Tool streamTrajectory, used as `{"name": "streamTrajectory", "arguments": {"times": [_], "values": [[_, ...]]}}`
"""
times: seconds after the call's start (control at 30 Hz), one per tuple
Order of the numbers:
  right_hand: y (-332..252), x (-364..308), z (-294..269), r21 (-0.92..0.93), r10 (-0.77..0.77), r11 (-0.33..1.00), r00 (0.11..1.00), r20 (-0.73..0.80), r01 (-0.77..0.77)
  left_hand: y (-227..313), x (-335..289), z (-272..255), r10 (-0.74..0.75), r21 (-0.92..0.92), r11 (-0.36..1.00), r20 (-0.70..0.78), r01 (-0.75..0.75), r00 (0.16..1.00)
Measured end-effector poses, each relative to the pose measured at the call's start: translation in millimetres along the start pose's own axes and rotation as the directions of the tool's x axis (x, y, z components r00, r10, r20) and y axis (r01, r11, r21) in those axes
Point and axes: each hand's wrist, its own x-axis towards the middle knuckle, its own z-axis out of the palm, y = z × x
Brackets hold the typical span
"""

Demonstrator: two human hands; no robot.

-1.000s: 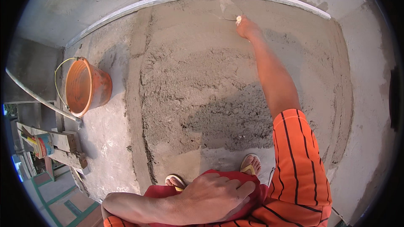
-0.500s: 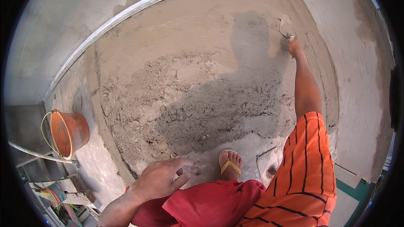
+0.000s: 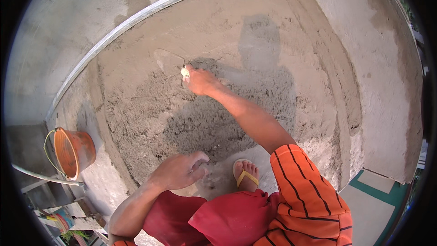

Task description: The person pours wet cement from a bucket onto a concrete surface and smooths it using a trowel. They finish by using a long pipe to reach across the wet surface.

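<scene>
My right hand [image 3: 200,80] grips the pale handle of a trowel [image 3: 168,58]. The trowel's blade lies against the wet mortar [image 3: 136,105], left of the middle, and is coated in the same grey-brown colour. Around the blade the far part of the mortar is smoothed, while the nearer part is rough and lumpy. My left hand [image 3: 179,171] hangs in front of my left leg, holding nothing, with its fingers loosely bent and the thumb apart.
A long pale straightedge [image 3: 168,1] lies along the far edge of the mortar. An orange bucket [image 3: 83,149] stands tipped at the left, beside a pipe [image 3: 45,177]. My foot in a yellow-strapped sandal [image 3: 247,175] is at the mortar's near edge. A green-bordered panel [image 3: 371,196] is at lower right.
My right hand has swept the trowel from the far right across to the left and nearer. My left hand has risen slightly and stays empty.
</scene>
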Motion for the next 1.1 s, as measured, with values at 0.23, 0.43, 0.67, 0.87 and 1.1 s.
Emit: {"name": "streamTrajectory", "arguments": {"times": [0.23, 0.43, 0.67, 0.87, 1.1], "values": [[97, 19, -76, -0.126, 0.137, 0.976, 0.952, -0.274, -0.177, -3, -11, -2, -0.046, -0.081, 0.996, -0.045, 0.042, 0.998], [335, 5, -157, -0.059, 0.474, 0.811, 0.712, -0.519, -0.582, -11, -11, -1, -0.134, 0.007, 0.991, -0.022, 0.135, 0.991], [425, -172, -106, 0.197, 0.678, 0.686, 0.516, -0.523, -0.7, -12, -5, 5, -0.062, 0.012, 0.998, -0.053, 0.063, 0.997], [473, -331, -6, 0.224, 0.619, 0.69, 0.399, -0.677, -0.688, -10, -16, 2, -0.062, 0.056, 0.996, -0.033, 0.064, 0.998], [390, -392, 58, 0.874, 0.916, 0.368, 0.285, -0.282, -0.318, -2, -35, 7, 0.031, 0.055, 0.998, -0.024, -0.03, 0.999]]}}
